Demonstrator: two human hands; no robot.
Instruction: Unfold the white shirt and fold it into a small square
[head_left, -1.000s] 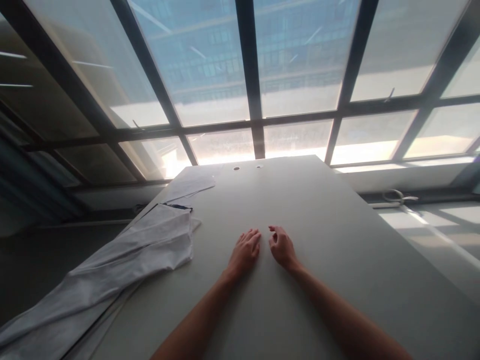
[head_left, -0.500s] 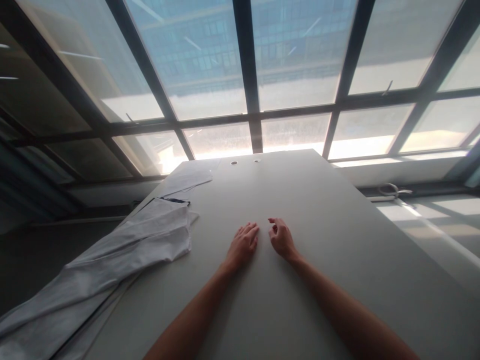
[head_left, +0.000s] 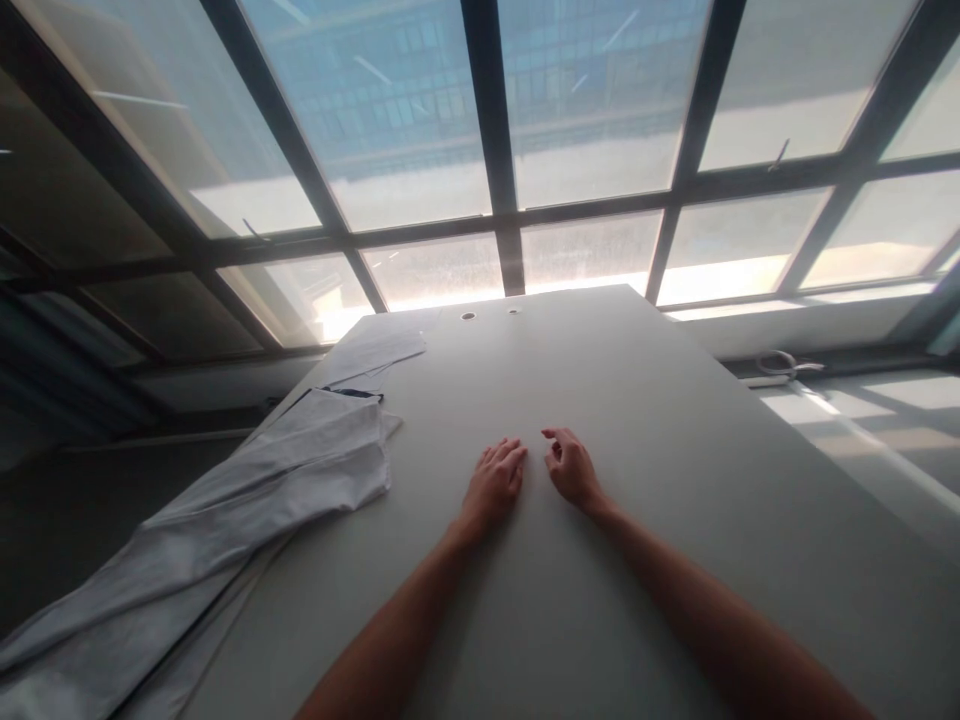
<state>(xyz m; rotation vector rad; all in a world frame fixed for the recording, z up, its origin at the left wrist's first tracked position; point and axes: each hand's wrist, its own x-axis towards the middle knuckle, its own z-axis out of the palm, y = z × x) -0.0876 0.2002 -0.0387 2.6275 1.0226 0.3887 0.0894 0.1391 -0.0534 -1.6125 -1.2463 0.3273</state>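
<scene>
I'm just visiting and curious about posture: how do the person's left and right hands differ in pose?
The left hand lies palm down, while the right hand is tilted more onto its side. The left hand's fingers reach forward fairly straight; the right hand's look partly curled, turned toward the left hand. Both are bare, at the white table, and neither visibly holds anything.

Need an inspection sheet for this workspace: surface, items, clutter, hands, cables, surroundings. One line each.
Surface: white table, two small holes near its far edge.
Items: pale, creased fabric along the left side, apart from both hands.
Clutter: flat pale sheet beyond the fabric; material unclear.
Hands: left hand palm down; right hand beside it, loosely curled, not touching; nothing seen in either.
Cables: pale loop right of the table; cable or hose, can't tell.
Surroundings: dark-framed windows ahead, sunlit floor at right.
</scene>
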